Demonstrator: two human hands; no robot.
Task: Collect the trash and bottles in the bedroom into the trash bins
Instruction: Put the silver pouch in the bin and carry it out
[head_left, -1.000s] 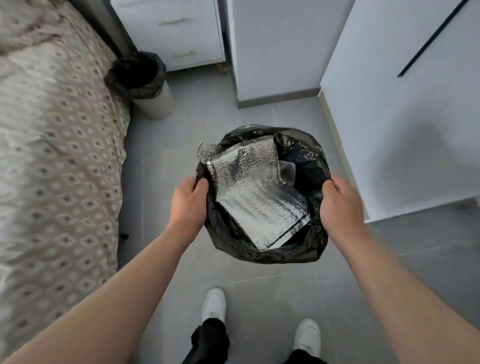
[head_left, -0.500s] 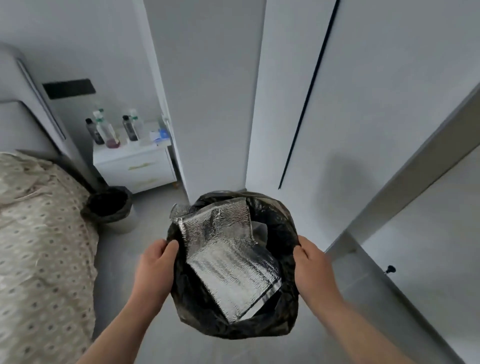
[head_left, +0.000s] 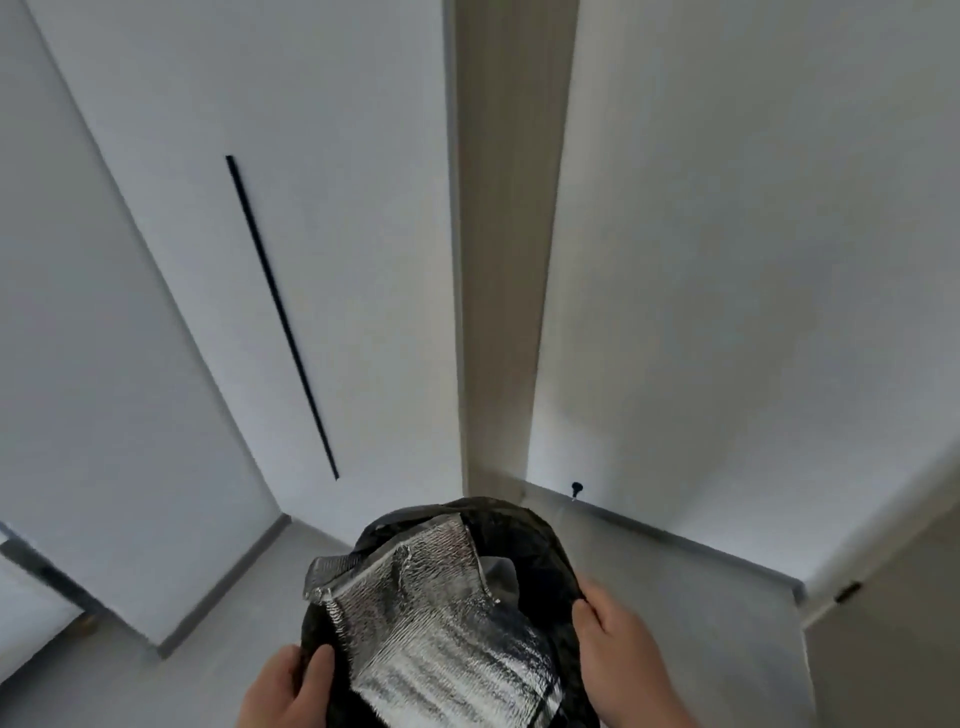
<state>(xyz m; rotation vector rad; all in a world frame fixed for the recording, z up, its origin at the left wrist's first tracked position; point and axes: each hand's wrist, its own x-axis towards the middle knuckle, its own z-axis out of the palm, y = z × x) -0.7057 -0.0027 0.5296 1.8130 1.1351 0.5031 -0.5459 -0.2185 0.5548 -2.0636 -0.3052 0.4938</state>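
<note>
Head camera view, looking forward and down in a pale room. At the bottom centre a person holds a black trash bag with its mouth open toward the camera. The left hand sits at the bag's lower left edge, thumb and fingers curled onto the plastic and pinching the rim. The right hand grips the rim on the opposite side, its fingers folded over the edge. The two hands are well apart, with the bag's opening stretched between them. A crinkled silver foil pouch lies inside the bag, filling most of the opening, with its upper left corner poking out over the rim. A small pale item shows deeper in the bag behind the pouch; what it is cannot be told. Beyond the bag is a grey floor. To the left stands a white cabinet door with a long thin black handle strip. A beige vertical door frame rises in the middle, and a white wall stands to its right, with a small black doorstop near the wall's base. The edges of the view are slightly blurred.
</note>
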